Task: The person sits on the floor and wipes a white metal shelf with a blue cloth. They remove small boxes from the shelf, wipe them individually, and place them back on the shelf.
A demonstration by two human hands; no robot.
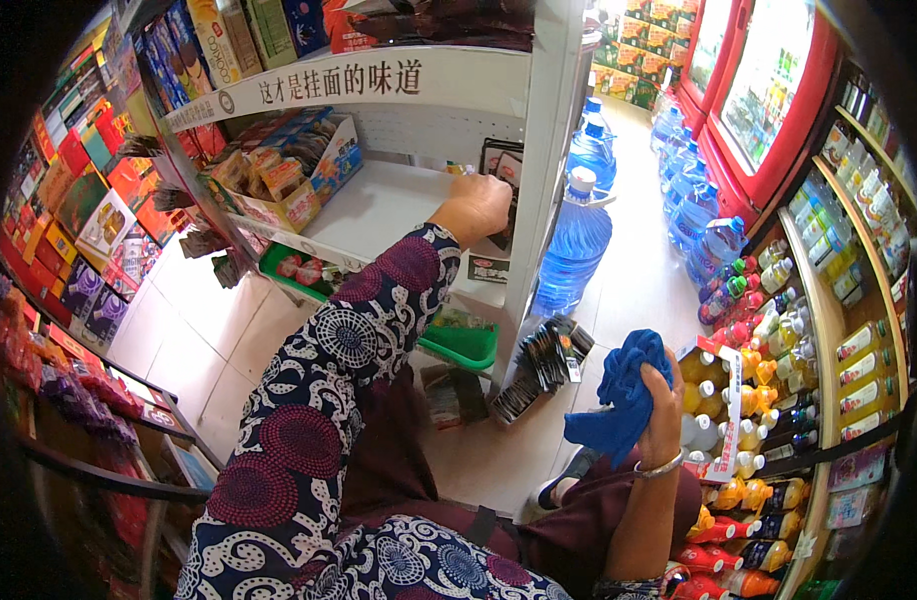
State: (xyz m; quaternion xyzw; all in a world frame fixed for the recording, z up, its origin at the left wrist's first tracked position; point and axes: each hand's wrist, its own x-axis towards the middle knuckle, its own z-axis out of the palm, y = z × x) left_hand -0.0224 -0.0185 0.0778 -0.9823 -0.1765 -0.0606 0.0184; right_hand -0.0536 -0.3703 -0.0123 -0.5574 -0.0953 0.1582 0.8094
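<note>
With the arm stretched out, my left hand (479, 206) is at the right end of a white metal shelf (387, 196), against a stack of dark packets (501, 161). Its fingers are curled and partly hidden, so what they hold cannot be told. My right hand (662, 405) grips a crumpled blue cloth (622, 394) above the floor, over my bent knee. Open display boxes of small packaged snacks (282, 172) stand at the left of the same shelf. A flat dark packet (488, 268) lies at the shelf's front right, below my left hand.
Below the shelf are a green plastic tray (466, 346) and a box of black packets (541, 367) on the floor. Large blue water bottles (575, 251) stand beside the shelf post (537, 187). Drink bottles in a carton (731, 412) and wooden shelves (826, 315) line the right.
</note>
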